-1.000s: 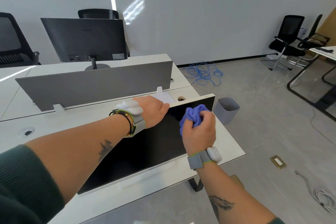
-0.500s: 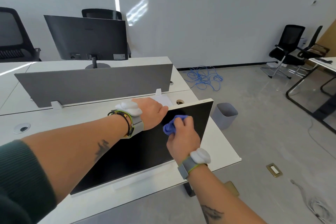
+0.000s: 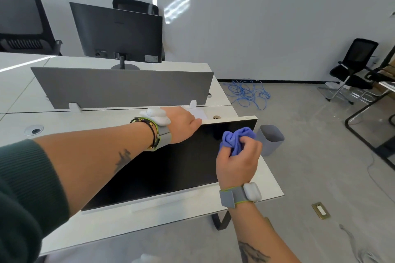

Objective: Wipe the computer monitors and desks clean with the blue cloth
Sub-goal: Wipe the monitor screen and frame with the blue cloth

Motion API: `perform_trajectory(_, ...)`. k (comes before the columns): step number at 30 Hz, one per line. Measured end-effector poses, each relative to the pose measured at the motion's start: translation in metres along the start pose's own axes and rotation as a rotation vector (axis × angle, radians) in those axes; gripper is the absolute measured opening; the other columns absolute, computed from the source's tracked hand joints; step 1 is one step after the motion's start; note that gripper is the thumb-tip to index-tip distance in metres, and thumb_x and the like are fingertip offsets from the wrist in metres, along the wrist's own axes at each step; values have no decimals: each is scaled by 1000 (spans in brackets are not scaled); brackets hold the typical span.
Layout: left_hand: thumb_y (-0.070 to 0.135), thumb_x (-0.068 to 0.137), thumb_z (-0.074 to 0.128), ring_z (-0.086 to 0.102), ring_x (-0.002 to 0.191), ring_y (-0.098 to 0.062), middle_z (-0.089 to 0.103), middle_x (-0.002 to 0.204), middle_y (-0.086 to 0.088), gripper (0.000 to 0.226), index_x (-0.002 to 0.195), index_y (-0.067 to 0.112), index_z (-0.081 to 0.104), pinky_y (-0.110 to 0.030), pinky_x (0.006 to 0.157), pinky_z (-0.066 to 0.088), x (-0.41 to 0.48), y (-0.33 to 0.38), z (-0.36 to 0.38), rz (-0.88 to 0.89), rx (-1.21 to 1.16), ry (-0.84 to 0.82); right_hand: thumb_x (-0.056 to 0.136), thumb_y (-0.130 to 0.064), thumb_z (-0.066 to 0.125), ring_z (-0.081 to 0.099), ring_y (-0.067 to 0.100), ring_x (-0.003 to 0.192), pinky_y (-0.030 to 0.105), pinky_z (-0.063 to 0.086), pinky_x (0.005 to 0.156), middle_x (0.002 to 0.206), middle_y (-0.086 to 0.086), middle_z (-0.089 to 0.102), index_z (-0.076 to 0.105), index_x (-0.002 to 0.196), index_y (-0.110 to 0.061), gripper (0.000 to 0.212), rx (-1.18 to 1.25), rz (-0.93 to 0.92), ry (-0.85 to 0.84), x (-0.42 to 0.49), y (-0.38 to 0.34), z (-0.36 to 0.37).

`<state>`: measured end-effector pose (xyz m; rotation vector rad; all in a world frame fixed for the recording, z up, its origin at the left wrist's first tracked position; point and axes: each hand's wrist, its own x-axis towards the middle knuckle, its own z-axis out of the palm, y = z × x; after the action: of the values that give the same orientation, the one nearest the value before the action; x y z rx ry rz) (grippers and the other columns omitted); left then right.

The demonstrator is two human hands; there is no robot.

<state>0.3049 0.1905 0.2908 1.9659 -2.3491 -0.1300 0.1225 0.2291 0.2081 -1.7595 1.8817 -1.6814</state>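
A white-framed monitor [image 3: 171,168] with a dark screen stands on the white desk [image 3: 132,220] in front of me. My left hand [image 3: 181,124] grips its top edge near the middle, fingers hidden behind the frame. My right hand [image 3: 237,162] holds a bunched blue cloth [image 3: 237,139] against the upper right part of the screen. A second black monitor [image 3: 117,32] stands on the far desk [image 3: 25,83], its back to me.
A grey divider panel [image 3: 121,87] separates the two desks. A grey waste bin [image 3: 271,139] stands on the floor right of the desk. Blue cables [image 3: 248,92] lie by the wall. Black office chairs [image 3: 352,66] and another table frame are at the right.
My right hand with the cloth swept left across the screen, then back right toward the upper right corner. My left hand stayed on the top edge.
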Motion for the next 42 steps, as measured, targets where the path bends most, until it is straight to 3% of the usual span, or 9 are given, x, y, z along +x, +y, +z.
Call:
perform_trajectory(4,50,104,22,55,70,-20,54,77,-2,55,71,18,52,-31,65,42,4,0,-5,0,3,11,84,-8,68,53,21,76,15,32,56,102,1,46,54,99,-14,21,-145,32,-280,17,5,8)
perform_trajectory(8,52,104,22,58,71,-21,57,78,-3,58,72,16,54,-31,67,46,5,-1,-4,-20,-4,-3,84,-5,67,44,10,74,8,36,56,99,4,48,55,97,-7,18,-7,4,-50,22,2,4)
perform_trajectory(11,52,104,23,57,70,-22,56,79,-4,56,70,17,52,-30,64,43,8,2,-5,-36,-1,-7,84,-6,68,47,15,72,13,33,56,101,1,47,54,96,-13,20,-107,-21,-276,17,-1,11)
perform_trajectory(23,49,105,27,56,77,-27,55,84,-3,52,67,19,47,-31,67,39,5,6,-4,-27,13,39,87,-18,68,43,5,64,9,27,52,101,-4,44,51,97,-17,19,-86,-86,-363,6,-6,17)
perform_trajectory(27,51,104,25,57,76,-25,55,82,-3,54,68,18,49,-31,69,44,4,6,-4,-27,19,32,91,-18,65,53,13,76,11,31,55,103,0,50,54,104,-16,17,-31,149,-183,14,-6,15)
perform_trajectory(31,51,104,26,54,78,-28,56,87,-4,51,76,18,54,-31,68,39,1,6,-5,-34,43,48,86,-16,67,47,11,74,13,31,56,103,-6,46,57,103,-17,19,-78,-198,-489,-4,-8,14)
perform_trajectory(35,52,103,26,58,81,-28,62,92,-4,54,75,16,55,-32,71,43,-2,5,-1,-29,30,53,87,-13,69,53,15,78,8,29,54,103,1,49,57,102,-12,20,-28,104,-190,3,-10,15)
perform_trajectory(39,50,104,26,57,84,-29,63,97,-5,51,76,18,53,-33,75,46,-3,8,-5,-5,41,60,81,-16,69,56,21,77,29,45,56,106,2,52,58,101,-16,22,-69,-330,-524,-28,-20,25)
perform_trajectory(42,51,104,26,56,82,-30,59,91,-4,52,69,19,46,-32,73,44,-5,4,-5,-27,28,44,85,-16,68,58,21,81,14,40,58,102,-5,48,58,100,-17,19,-34,-78,-392,-19,-15,22)
